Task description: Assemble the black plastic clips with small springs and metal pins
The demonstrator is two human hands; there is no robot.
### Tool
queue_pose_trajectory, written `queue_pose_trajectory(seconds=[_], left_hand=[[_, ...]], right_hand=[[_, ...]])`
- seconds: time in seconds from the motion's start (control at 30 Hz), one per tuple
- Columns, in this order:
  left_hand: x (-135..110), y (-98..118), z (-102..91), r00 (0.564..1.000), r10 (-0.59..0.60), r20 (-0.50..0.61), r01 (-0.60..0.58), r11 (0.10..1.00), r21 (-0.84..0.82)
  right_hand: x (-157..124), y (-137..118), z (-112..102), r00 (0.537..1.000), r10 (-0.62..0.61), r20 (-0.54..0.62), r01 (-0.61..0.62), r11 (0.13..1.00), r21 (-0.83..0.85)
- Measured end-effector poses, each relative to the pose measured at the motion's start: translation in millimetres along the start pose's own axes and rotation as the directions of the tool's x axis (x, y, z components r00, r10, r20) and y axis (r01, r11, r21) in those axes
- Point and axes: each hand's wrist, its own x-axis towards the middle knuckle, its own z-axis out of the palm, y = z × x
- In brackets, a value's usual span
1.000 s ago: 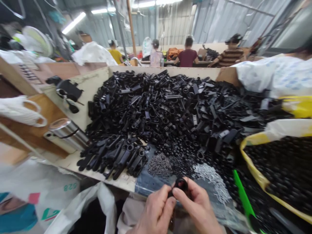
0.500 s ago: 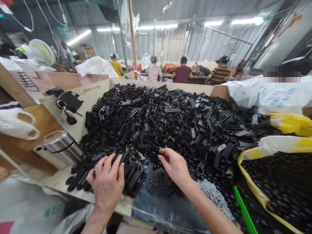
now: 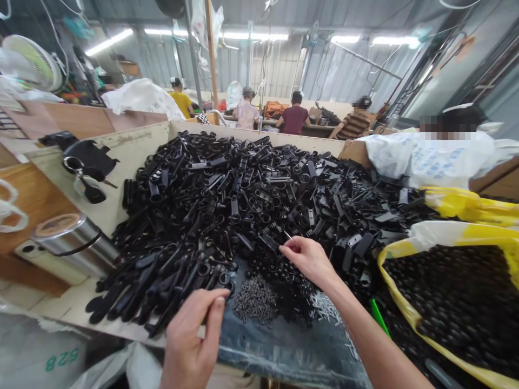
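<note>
Left of the little heap of short, dark grey pins (image 3: 255, 301), and nearer the person, is the left hand (image 3: 193, 332). Its thumb and pointing finger are close together, but I cannot tell if they hold anything. Behind the heap and to its right, the right hand (image 3: 310, 260) pinches a thin, shiny silver stick (image 3: 288, 236) that pokes out past its fingers. A flat black plastic piece (image 3: 268, 241) is right by those fingertips, behind the heap. Left of the heap, long black plastic pieces with round ends (image 3: 138, 286) lie side by side.
</note>
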Motion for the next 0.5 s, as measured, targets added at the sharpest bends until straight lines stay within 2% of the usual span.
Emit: queue_pose_trajectory(seconds=[0.03,0.07,0.1,0.13,0.17,0.2,0.23,0.27,0.3,0.33,0.37,0.4,0.43,0.5], left_hand=[[-4,5,10.0,0.970,-0.197,0.141,0.218,0.963,-0.158],[-7,9,20.5,0.873,-0.365,0.323,0.458,0.839,-0.292],[-9,12,30.8,0.726,-0.465,0.506,0.669,0.648,-0.364],[-10,13,40.1,0.555,-0.482,0.678,0.824,0.430,-0.368],[-11,13,48.0,0.389,-0.433,0.813,0.920,0.227,-0.319],[-12,12,54.0,0.247,-0.347,0.905,0.969,0.068,-0.238],[-13,10,57.9,0.142,-0.250,0.958,0.987,-0.035,-0.156],[-14,9,59.8,0.075,-0.166,0.983,0.992,-0.090,-0.090],[-15,8,59.9,0.054,-0.113,0.992,0.992,-0.110,-0.067],[-16,7,58.6,0.070,-0.086,0.994,0.992,-0.101,-0.078],[-16,7,56.3,0.109,-0.081,0.991,0.991,-0.072,-0.115],[-17,8,53.7,0.166,-0.095,0.982,0.985,-0.032,-0.169],[-17,9,51.2,0.224,-0.125,0.967,0.974,0.012,-0.224],[-16,12,47.9,0.332,-0.211,0.919,0.943,0.103,-0.317]], right_hand=[[-11,6,-6,1.000,0.008,0.000,-0.008,1.000,0.012],[-24,12,-11,1.000,0.002,-0.004,-0.001,1.000,0.031],[-38,16,-15,0.999,-0.032,-0.011,0.032,0.998,0.057],[-53,19,-17,0.995,-0.100,-0.014,0.100,0.991,0.089],[-68,20,-18,0.975,-0.222,-0.015,0.222,0.967,0.124],[-82,21,-19,0.930,-0.367,-0.002,0.363,0.922,0.134],[-95,21,-19,0.860,-0.510,0.023,0.504,0.855,0.122],[-105,20,-20,0.777,-0.627,0.062,0.621,0.779,0.091],[-111,19,-21,0.709,-0.695,0.118,0.694,0.718,0.055],[-114,17,-23,0.667,-0.724,0.177,0.730,0.682,0.039],[-113,16,-24,0.654,-0.725,0.216,0.733,0.678,0.053],[-107,15,-24,0.671,-0.703,0.237,0.706,0.703,0.087],[-98,14,-23,0.717,-0.655,0.238,0.650,0.752,0.111],[-72,12,-16,0.842,-0.508,0.183,0.500,0.861,0.092]])
